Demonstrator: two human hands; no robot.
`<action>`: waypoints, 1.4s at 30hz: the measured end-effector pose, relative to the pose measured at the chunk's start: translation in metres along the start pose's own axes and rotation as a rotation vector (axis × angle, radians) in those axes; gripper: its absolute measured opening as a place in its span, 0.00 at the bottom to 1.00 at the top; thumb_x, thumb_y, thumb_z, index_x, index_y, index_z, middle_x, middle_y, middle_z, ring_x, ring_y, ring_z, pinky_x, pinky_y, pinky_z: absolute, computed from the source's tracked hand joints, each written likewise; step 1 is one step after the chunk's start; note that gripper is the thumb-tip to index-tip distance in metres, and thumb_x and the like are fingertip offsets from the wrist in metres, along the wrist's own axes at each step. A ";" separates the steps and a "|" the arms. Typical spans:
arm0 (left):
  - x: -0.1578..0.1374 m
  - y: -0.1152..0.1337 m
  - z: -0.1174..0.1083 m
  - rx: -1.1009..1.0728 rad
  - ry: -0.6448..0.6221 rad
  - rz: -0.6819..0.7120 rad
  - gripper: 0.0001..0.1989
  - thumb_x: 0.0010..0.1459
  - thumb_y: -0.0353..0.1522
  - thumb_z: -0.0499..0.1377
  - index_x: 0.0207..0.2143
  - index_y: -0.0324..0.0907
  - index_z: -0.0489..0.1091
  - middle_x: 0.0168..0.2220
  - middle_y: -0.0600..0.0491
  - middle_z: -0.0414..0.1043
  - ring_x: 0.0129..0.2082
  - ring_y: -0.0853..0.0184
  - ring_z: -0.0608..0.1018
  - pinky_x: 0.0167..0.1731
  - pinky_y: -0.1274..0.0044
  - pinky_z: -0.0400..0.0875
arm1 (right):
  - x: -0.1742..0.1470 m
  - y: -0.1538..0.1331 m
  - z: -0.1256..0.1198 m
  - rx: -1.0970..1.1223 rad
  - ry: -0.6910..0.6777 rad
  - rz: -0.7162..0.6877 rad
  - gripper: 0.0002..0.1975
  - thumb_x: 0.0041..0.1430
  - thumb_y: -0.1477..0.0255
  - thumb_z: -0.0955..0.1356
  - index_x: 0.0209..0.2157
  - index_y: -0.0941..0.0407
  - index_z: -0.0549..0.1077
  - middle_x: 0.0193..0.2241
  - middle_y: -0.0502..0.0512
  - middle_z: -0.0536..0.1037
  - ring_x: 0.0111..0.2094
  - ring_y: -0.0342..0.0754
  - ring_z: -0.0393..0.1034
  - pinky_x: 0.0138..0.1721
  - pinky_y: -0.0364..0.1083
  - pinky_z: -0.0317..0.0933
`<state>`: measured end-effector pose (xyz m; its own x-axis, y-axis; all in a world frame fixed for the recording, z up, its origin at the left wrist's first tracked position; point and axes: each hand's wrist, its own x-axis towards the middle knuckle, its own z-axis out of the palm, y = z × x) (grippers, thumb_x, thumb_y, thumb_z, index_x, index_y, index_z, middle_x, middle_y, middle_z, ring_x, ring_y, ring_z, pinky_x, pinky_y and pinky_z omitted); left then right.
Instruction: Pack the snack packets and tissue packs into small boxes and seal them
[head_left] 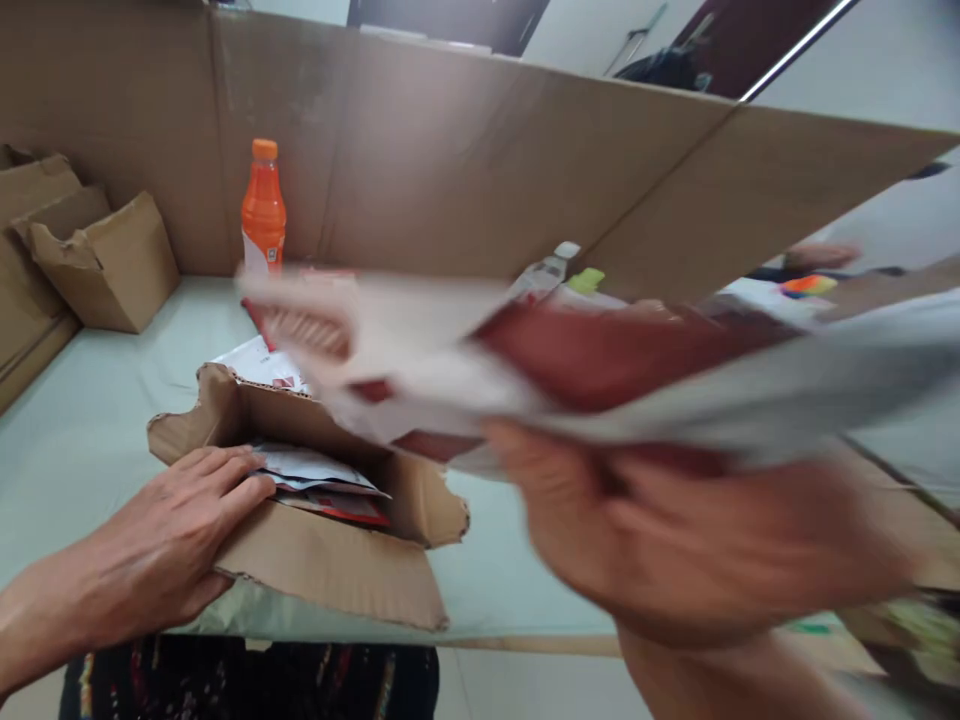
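My right hand, smeared by motion, grips a white and dark-red packet by its lower edge and holds it up at the centre right. The packet is blurred, so its print cannot be read. At the lower left, my left hand is closed over the near-left wall of an open cardboard box. Its fingers reach inside and its thumb stays outside. Several flat packets lie stacked in the box, and my left fingertips touch their left end.
Behind the box stands an orange drink bottle, with a white packet nearby. Empty cardboard boxes sit at the left. A tall cardboard panel closes off the table's far side. A clear bottle shows behind the raised packet.
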<state>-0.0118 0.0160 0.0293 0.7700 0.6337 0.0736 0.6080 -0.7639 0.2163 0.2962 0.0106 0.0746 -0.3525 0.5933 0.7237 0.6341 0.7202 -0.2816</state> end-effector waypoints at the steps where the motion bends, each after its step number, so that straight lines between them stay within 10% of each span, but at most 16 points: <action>1: 0.000 0.000 0.000 -0.001 -0.004 0.000 0.32 0.45 0.26 0.62 0.56 0.45 0.66 0.60 0.43 0.72 0.60 0.46 0.74 0.57 0.56 0.73 | 0.004 -0.006 0.009 0.015 -0.076 -0.082 0.17 0.68 0.81 0.63 0.50 0.48 0.73 0.46 0.50 0.83 0.45 0.49 0.80 0.44 0.47 0.75; 7: 0.005 0.006 -0.005 -0.028 -0.034 -0.039 0.25 0.44 0.23 0.59 0.48 0.42 0.70 0.54 0.42 0.75 0.53 0.48 0.77 0.50 0.58 0.76 | 0.031 0.002 0.054 -0.291 -0.966 -0.051 0.17 0.65 0.78 0.68 0.55 0.58 0.74 0.42 0.60 0.84 0.38 0.54 0.81 0.35 0.48 0.69; 16: 0.004 0.009 0.000 0.051 0.090 0.063 0.27 0.44 0.23 0.62 0.50 0.39 0.70 0.54 0.39 0.76 0.56 0.45 0.77 0.54 0.56 0.77 | 0.047 0.007 0.074 -0.140 -1.243 -0.041 0.18 0.68 0.79 0.64 0.54 0.55 0.78 0.45 0.58 0.85 0.42 0.53 0.80 0.41 0.48 0.71; 19: -0.013 0.009 0.003 0.117 0.319 0.095 0.29 0.53 0.21 0.60 0.59 0.41 0.67 0.69 0.40 0.64 0.71 0.45 0.63 0.67 0.54 0.66 | 0.046 0.002 0.064 -0.175 -1.101 -0.069 0.18 0.66 0.80 0.64 0.54 0.57 0.78 0.45 0.60 0.84 0.42 0.53 0.79 0.41 0.49 0.71; 24: -0.045 -0.010 0.016 -0.048 0.663 -0.228 0.39 0.65 0.33 0.63 0.73 0.53 0.52 0.77 0.48 0.48 0.73 0.47 0.62 0.70 0.54 0.63 | 0.040 0.012 0.026 -0.260 -0.520 0.005 0.14 0.68 0.78 0.65 0.49 0.54 0.80 0.58 0.61 0.79 0.56 0.58 0.72 0.55 0.58 0.69; 32: -0.025 -0.024 0.037 -0.198 0.593 -0.082 0.31 0.69 0.33 0.60 0.71 0.47 0.58 0.54 0.51 0.80 0.61 0.60 0.76 0.62 0.68 0.74 | 0.037 0.082 0.040 0.178 -0.632 0.523 0.13 0.67 0.63 0.65 0.36 0.54 0.80 0.30 0.51 0.80 0.33 0.49 0.72 0.36 0.47 0.65; 38: -0.020 -0.025 0.036 -0.184 0.567 -0.122 0.24 0.69 0.29 0.57 0.65 0.53 0.64 0.51 0.53 0.81 0.57 0.59 0.78 0.56 0.63 0.78 | -0.031 0.073 0.020 0.583 -0.271 0.667 0.26 0.66 0.49 0.68 0.58 0.47 0.76 0.57 0.57 0.80 0.57 0.57 0.74 0.56 0.55 0.69; 42: -0.022 -0.020 0.033 -0.243 0.533 -0.184 0.18 0.69 0.32 0.57 0.59 0.56 0.69 0.55 0.56 0.78 0.58 0.57 0.78 0.56 0.63 0.78 | -0.067 0.064 0.029 0.721 -0.274 0.788 0.41 0.58 0.48 0.74 0.68 0.47 0.64 0.64 0.61 0.73 0.62 0.60 0.71 0.59 0.58 0.69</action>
<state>-0.0340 0.0132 -0.0084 0.4163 0.7740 0.4772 0.6119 -0.6267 0.4826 0.3406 0.0276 -0.0104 -0.2226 0.9741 0.0407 0.2294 0.0929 -0.9689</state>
